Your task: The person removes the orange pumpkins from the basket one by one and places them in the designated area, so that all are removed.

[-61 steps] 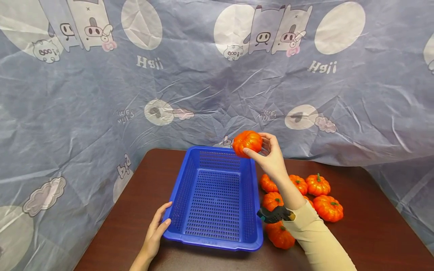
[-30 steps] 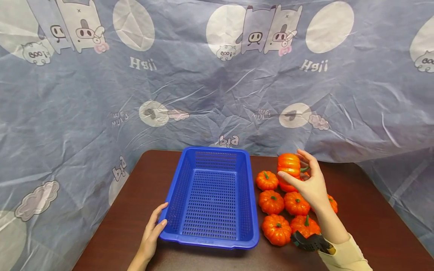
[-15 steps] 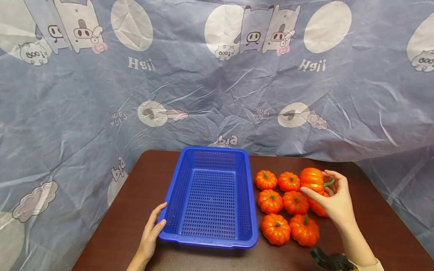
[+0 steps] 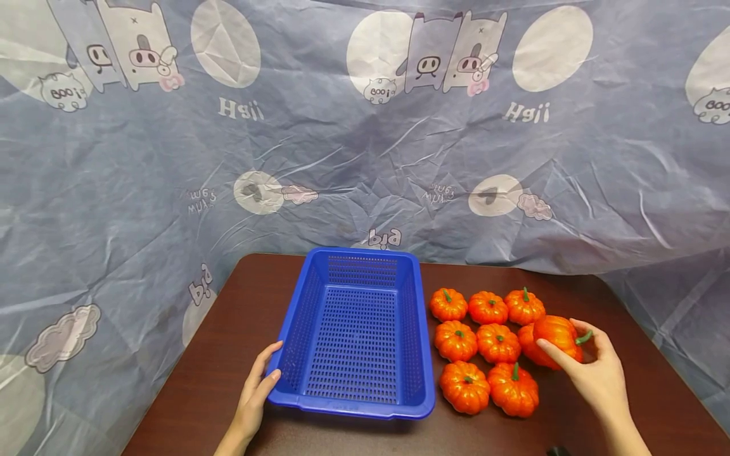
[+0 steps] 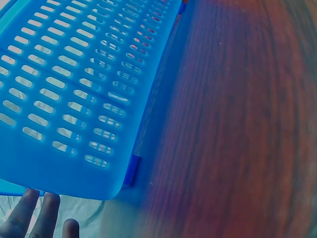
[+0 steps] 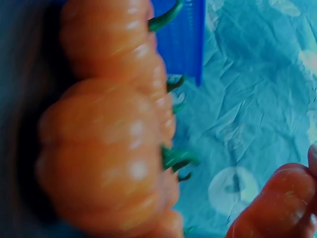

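My right hand (image 4: 599, 373) holds a small orange pumpkin (image 4: 556, 339) between thumb and fingers, its green stem tilted to the right. In the head view this pumpkin overlaps another pumpkin (image 4: 527, 342) behind it. At the lower right of the right wrist view, part of the held pumpkin (image 6: 277, 203) shows. My left hand (image 4: 253, 392) rests against the left side of a blue perforated plastic basket (image 4: 424, 354), near its front corner. Seen from the left wrist, the straight fingertips (image 5: 49, 201) touch the basket's rim.
Several more pumpkins sit in rows right of the basket, among them a front-row pumpkin (image 4: 464, 387) and a back-row pumpkin (image 4: 525, 307). All stand on a dark brown table (image 4: 644, 380). A grey-blue printed cloth (image 4: 342, 145) hangs behind and at the sides.
My right hand has carried the pumpkin from above the basket's far right corner rightward and down to the right side of the pumpkin rows. The left hand stays at the basket.
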`<state>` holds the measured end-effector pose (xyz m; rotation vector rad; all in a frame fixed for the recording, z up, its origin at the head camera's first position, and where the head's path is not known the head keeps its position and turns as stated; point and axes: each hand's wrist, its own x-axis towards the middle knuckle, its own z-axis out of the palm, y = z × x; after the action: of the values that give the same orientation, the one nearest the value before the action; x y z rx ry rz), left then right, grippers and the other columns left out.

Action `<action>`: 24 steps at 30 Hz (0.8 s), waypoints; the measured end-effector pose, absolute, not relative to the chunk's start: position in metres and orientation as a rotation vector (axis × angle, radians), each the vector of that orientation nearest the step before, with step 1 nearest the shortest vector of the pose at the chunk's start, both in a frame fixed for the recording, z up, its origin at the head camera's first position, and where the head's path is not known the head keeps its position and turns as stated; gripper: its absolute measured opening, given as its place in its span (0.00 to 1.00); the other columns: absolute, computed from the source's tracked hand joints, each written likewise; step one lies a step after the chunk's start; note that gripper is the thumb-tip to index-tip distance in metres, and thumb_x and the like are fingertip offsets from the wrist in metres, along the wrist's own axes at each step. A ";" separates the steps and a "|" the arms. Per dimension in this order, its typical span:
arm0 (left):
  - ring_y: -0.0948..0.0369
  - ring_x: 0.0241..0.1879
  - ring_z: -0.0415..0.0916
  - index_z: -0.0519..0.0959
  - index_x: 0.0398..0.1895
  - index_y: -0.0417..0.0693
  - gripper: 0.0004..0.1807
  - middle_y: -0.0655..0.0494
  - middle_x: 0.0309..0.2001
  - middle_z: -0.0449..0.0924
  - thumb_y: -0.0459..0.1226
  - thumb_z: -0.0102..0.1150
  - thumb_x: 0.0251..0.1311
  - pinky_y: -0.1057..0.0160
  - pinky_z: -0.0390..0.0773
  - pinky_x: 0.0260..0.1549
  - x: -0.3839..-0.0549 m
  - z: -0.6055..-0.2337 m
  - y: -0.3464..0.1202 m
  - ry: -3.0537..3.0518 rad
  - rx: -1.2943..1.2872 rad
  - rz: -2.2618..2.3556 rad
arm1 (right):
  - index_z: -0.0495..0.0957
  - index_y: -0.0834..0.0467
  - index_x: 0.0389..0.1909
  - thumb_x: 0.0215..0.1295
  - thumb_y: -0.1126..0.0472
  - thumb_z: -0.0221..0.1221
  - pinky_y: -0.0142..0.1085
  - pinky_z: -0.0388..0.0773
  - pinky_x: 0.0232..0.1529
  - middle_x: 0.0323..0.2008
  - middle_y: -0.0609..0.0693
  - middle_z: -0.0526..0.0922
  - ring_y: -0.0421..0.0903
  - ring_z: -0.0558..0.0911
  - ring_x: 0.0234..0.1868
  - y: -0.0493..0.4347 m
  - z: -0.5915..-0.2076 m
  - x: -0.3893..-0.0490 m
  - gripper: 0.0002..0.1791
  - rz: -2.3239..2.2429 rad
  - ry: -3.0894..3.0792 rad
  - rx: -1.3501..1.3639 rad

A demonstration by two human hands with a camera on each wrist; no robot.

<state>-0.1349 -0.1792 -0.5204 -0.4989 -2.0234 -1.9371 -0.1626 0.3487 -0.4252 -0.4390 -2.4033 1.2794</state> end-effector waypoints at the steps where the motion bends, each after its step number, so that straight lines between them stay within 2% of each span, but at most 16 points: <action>1: 0.59 0.51 0.71 0.57 0.67 0.36 0.26 0.33 0.59 0.63 0.25 0.36 0.65 0.64 0.74 0.44 -0.135 -0.520 -0.179 -2.023 -0.498 -1.933 | 0.68 0.50 0.58 0.50 0.51 0.70 0.21 0.66 0.29 0.41 0.41 0.67 0.30 0.70 0.32 0.351 -0.429 -0.161 0.34 1.271 -2.408 -0.457; 5: 0.60 0.52 0.70 0.57 0.67 0.35 0.26 0.32 0.60 0.62 0.24 0.37 0.64 0.65 0.73 0.45 -0.135 -0.521 -0.179 -2.015 -0.501 -1.930 | 0.66 0.55 0.61 0.50 0.48 0.69 0.23 0.62 0.35 0.47 0.49 0.67 0.39 0.69 0.41 0.362 -0.444 -0.157 0.39 1.204 -2.436 -0.534; 9: 0.60 0.53 0.69 0.57 0.67 0.35 0.26 0.34 0.62 0.61 0.24 0.37 0.64 0.67 0.72 0.46 -0.135 -0.522 -0.179 -2.012 -0.512 -1.918 | 0.66 0.61 0.62 0.51 0.46 0.68 0.38 0.59 0.45 0.54 0.60 0.67 0.55 0.64 0.51 0.374 -0.458 -0.153 0.41 1.083 -2.485 -0.525; 12: 0.60 0.53 0.69 0.57 0.67 0.35 0.26 0.34 0.62 0.61 0.24 0.37 0.64 0.67 0.72 0.46 -0.135 -0.521 -0.179 -2.013 -0.512 -1.919 | 0.66 0.65 0.61 0.52 0.47 0.67 0.51 0.57 0.49 0.55 0.68 0.66 0.64 0.62 0.55 0.381 -0.467 -0.151 0.40 1.018 -2.512 -0.457; 14: 0.60 0.53 0.69 0.57 0.67 0.35 0.26 0.34 0.62 0.61 0.25 0.37 0.65 0.66 0.72 0.46 -0.134 -0.520 -0.179 -2.013 -0.515 -1.937 | 0.66 0.66 0.61 0.53 0.48 0.67 0.56 0.54 0.51 0.55 0.71 0.65 0.68 0.60 0.56 0.385 -0.473 -0.149 0.39 1.003 -2.524 -0.415; 16: 0.60 0.53 0.69 0.56 0.68 0.35 0.26 0.33 0.61 0.61 0.25 0.37 0.65 0.64 0.73 0.46 -0.134 -0.520 -0.179 -2.012 -0.512 -1.966 | 0.66 0.67 0.60 0.54 0.49 0.66 0.60 0.52 0.51 0.55 0.73 0.64 0.71 0.58 0.56 0.387 -0.478 -0.147 0.39 0.996 -2.528 -0.372; 24: 0.59 0.53 0.69 0.56 0.68 0.35 0.26 0.32 0.61 0.60 0.25 0.36 0.65 0.64 0.73 0.46 -0.135 -0.519 -0.180 -2.012 -0.548 -1.955 | 0.69 0.67 0.57 0.51 0.52 0.69 0.59 0.50 0.50 0.54 0.73 0.64 0.72 0.57 0.55 0.391 -0.494 -0.145 0.36 0.966 -2.540 -0.271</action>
<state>-0.1347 -0.1796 -0.5188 -0.5481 -2.0125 -1.9549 -0.1446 0.3906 -0.4941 -0.2709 -2.5403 0.9656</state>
